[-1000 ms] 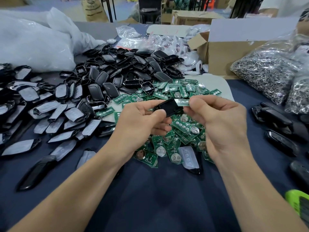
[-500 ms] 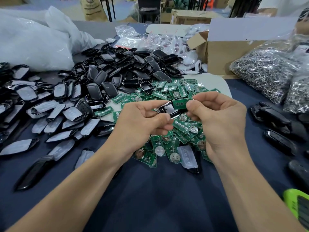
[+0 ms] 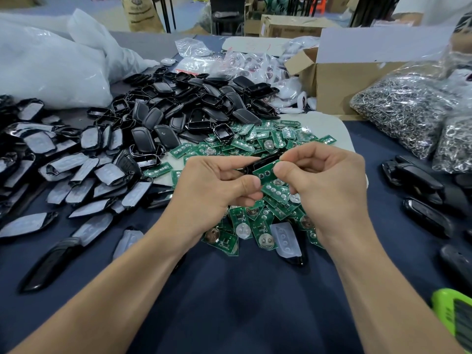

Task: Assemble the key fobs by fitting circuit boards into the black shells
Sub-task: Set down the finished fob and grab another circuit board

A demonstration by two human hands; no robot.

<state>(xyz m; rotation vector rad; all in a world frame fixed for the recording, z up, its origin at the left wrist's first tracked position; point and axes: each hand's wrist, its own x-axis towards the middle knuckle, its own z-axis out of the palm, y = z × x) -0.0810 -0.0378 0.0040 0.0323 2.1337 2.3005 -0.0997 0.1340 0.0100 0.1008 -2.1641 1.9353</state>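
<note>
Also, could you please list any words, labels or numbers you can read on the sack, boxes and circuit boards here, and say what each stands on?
No text here reads clearly.
Brown sack: dark print and a round mark, too blurred.
Cardboard box: faint print, too blurred.
White sheet: faint red marks, unreadable.
Loose circuit boards: white print, too small.
Held circuit board: no legible print.

The left forearm [image 3: 115,290] and the right forearm [image 3: 383,290] reach forward and converge. The left hand [image 3: 214,185] grips a black shell [image 3: 268,158] between thumb and curled fingers. Just to its right, almost touching it, the right hand [image 3: 327,190] pinches a green circuit board [image 3: 265,172] between thumb and forefinger, its other fingers curled inward.
</note>
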